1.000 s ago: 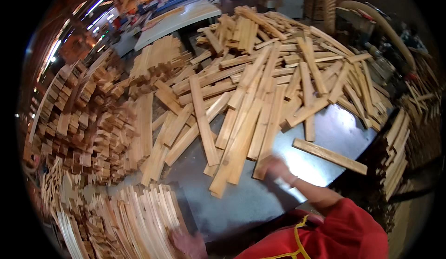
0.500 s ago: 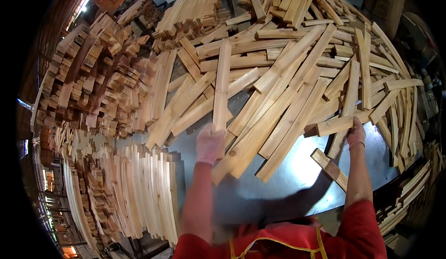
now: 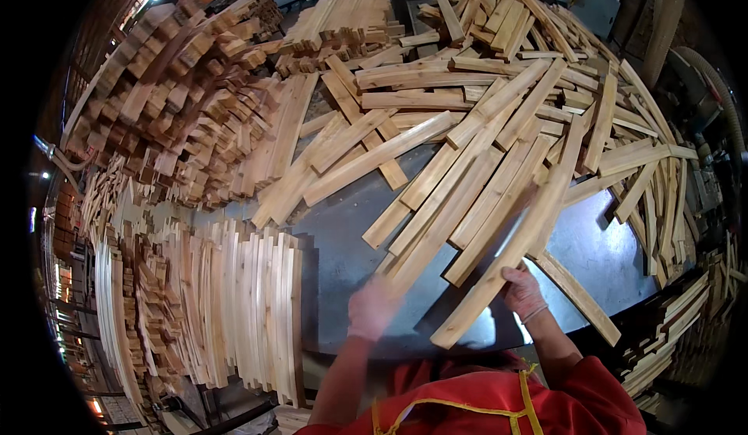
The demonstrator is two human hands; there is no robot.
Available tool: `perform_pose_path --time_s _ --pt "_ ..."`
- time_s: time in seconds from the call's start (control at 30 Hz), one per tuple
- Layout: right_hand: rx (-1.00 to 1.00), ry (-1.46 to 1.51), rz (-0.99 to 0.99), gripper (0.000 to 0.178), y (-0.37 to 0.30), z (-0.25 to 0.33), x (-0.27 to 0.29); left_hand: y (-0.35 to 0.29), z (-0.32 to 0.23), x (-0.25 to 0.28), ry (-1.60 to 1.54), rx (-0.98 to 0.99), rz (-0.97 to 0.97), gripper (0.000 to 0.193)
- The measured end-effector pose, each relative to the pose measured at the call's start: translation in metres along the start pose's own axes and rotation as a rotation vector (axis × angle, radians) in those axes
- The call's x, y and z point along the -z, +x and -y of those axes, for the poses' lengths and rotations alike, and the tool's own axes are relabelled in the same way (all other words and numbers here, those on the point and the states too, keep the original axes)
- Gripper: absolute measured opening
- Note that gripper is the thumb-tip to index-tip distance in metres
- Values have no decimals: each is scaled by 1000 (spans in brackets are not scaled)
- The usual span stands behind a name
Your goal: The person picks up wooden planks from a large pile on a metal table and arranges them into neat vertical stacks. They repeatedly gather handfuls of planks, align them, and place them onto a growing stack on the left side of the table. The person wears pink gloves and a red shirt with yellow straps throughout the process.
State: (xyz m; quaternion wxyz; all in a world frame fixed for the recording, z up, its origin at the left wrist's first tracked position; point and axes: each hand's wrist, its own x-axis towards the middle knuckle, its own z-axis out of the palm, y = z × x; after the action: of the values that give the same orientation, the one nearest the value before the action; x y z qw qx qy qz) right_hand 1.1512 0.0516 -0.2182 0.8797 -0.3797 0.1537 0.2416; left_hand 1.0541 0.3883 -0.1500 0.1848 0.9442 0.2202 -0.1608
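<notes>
My right hand (image 3: 523, 291) grips the edge of a long wooden board (image 3: 510, 259), thumb near its upper side. This board slants from the near middle of the metal table up toward the heap. My left hand (image 3: 374, 309) is smeared by motion beside the near end of another board (image 3: 448, 232); whether its fingers are closed on it is not clear. Between the hands, several more boards (image 3: 499, 205) lie side by side at the same slant. A separate board (image 3: 578, 298) points toward the near right edge, just past my right hand.
A big heap of loose boards (image 3: 421, 76) covers the table's far side. On the left stand a tall stack of short wood pieces (image 3: 171, 100) and a row of upright boards (image 3: 261, 310). Bare metal tabletop (image 3: 335, 248) shows around the boards. More lumber (image 3: 678, 334) lies low at right.
My right hand has moved left and nearer, leaving a short block and now gripping a long board. My left hand has left an upright-lying board, which is gone from its place, and moved nearer.
</notes>
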Motion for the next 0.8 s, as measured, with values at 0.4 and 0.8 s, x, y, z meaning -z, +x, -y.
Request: perform_pose_path --time_s 0.4,0.8 --pt "-41 -1353 387 51 -49 -269 -206 -193 210 -50 -215 517 -130 75" --pt "401 -1502 174 52 13 -79 -138 -169 148 16 393 611 -63 53"
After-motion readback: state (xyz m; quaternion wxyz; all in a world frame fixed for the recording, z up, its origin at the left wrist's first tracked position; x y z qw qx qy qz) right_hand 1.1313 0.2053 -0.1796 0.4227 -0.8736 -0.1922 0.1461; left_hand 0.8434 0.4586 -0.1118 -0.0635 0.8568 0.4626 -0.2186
